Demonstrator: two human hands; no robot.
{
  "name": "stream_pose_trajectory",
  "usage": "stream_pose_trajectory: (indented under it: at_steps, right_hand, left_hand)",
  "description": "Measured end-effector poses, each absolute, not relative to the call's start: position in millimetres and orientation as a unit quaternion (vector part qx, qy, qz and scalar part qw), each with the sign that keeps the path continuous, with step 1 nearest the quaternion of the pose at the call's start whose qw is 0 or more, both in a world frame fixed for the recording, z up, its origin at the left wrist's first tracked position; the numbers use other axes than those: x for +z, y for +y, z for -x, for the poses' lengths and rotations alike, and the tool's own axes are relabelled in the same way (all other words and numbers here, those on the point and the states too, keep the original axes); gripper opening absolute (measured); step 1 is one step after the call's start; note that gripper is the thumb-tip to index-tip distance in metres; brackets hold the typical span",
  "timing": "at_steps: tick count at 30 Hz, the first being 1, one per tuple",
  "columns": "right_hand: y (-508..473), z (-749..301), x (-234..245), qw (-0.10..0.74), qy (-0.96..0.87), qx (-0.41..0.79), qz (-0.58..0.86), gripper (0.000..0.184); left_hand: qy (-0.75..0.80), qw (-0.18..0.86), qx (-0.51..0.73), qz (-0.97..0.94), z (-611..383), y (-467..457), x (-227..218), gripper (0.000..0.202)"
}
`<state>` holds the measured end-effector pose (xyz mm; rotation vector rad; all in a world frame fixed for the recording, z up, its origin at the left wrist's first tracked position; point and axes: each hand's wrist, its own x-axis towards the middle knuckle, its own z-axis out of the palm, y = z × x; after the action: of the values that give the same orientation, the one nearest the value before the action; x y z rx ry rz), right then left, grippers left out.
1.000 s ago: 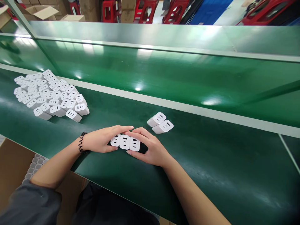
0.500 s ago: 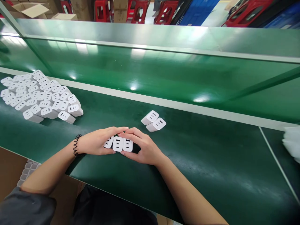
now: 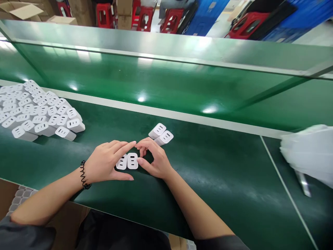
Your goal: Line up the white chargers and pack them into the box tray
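Observation:
Two white USB charger blocks [image 3: 132, 161] stand side by side on the green bench, their port ends facing up. My left hand [image 3: 110, 161] curves around their left side, its thumb spread away below them and its fingers above; it partly covers the left block. Close to their right side is my right hand [image 3: 154, 158], thumb and fingers apart, the thumb tip at the right block's edge. The index fingertips of both hands meet above the blocks. Just beyond my right hand, a pair of charger blocks [image 3: 164, 138] lies tilted together.
A large cluster of charger blocks [image 3: 39, 113] stands at the left. White plastic bags [image 3: 309, 149] lie at the far right. A green panel with a metal ledge [image 3: 166, 43] runs along the back. Beyond it are red stools [image 3: 104, 15] and cardboard boxes [image 3: 27, 12].
Both hands have loosened and spread around the blocks; the left thumb has moved down and away. Two blocks show between them now, where three showed before. The view has shifted right.

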<state>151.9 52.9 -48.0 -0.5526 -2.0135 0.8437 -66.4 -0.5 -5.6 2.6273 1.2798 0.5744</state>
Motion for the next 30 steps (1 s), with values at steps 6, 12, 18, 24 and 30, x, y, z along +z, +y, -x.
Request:
stream_pose_trajectory:
  at_steps: [6, 12, 18, 24, 30]
  right_hand:
    - [54, -147, -50, 0.427, -0.807, 0.295, 0.281, 0.024]
    - [51, -145, -48, 0.463, -0.798, 0.251, 0.293, 0.015]
    - [39, -139, -41, 0.518, -0.815, 0.163, 0.199, 0.042]
    - [20, -139, -29, 0.495, -0.844, 0.136, 0.152, 0.012]
    - [16, -139, -28, 0.469, -0.861, 0.119, 0.157, 0.009]
  left_hand:
    - [0.424, 0.043, 0.198, -0.883, 62, -2, -20, 0.046]
    - [0.551, 0.280, 0.337, -0.710, 75, 11, -12, 0.055]
    - [0.525, 0.514, 0.472, -0.486, 68, 0, 1, 0.073]
    - [0.570, 0.108, 0.418, -0.699, 61, -63, 19, 0.044]
    - [0.498, -0.057, 0.352, -0.790, 62, -105, 43, 0.044]
